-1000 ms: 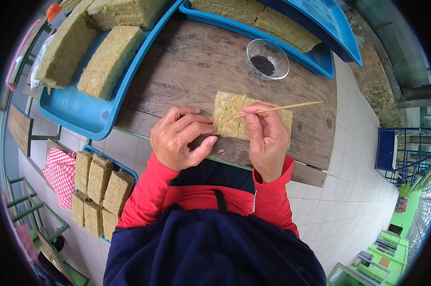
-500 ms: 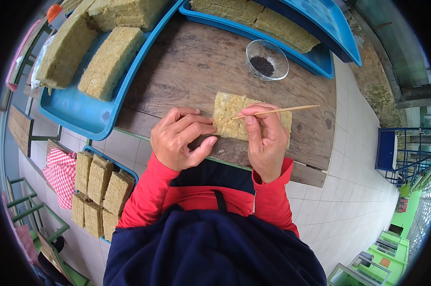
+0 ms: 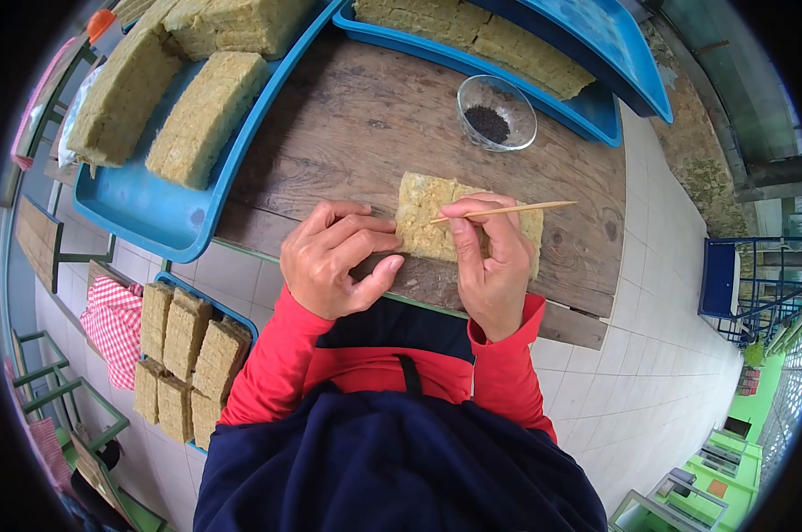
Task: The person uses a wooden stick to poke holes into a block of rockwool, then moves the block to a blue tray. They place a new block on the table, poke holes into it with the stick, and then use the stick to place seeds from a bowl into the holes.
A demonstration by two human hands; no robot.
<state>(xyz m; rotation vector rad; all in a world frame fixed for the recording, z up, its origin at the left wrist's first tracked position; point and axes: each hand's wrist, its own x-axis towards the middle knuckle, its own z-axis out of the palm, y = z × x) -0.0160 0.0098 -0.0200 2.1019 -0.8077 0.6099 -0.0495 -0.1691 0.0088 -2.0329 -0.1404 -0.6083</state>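
Observation:
A yellowish, fibrous rockwool slab [image 3: 419, 206] lies flat on the wooden table near its front edge. My right hand [image 3: 497, 275] pinches a thin wooden skewer [image 3: 543, 207] between thumb and fingers. The skewer's pointed tip is at the slab's upper face, and its other end sticks out to the right. At the slab's left edge rest the fingertips of my left hand [image 3: 334, 262], loosely bent, with the thumb apart and nothing held. Past the slab stands a clear glass bowl [image 3: 523, 124] with small dark grains [image 3: 487, 124] in it, probably seeds.
On the left, a blue tray [image 3: 135, 208] bears large rockwool blocks [image 3: 208, 115]. More slabs fill another blue tray [image 3: 401, 34] at the back, overlapped by a further tray [image 3: 596, 44]. Lower left, cut blocks [image 3: 188, 332] sit in a tray beside a checkered cloth [image 3: 113, 324].
My right hand has shifted slightly left, and the skewer's outer end has moved left and a little down. My left hand and the slab stay nearly where they were.

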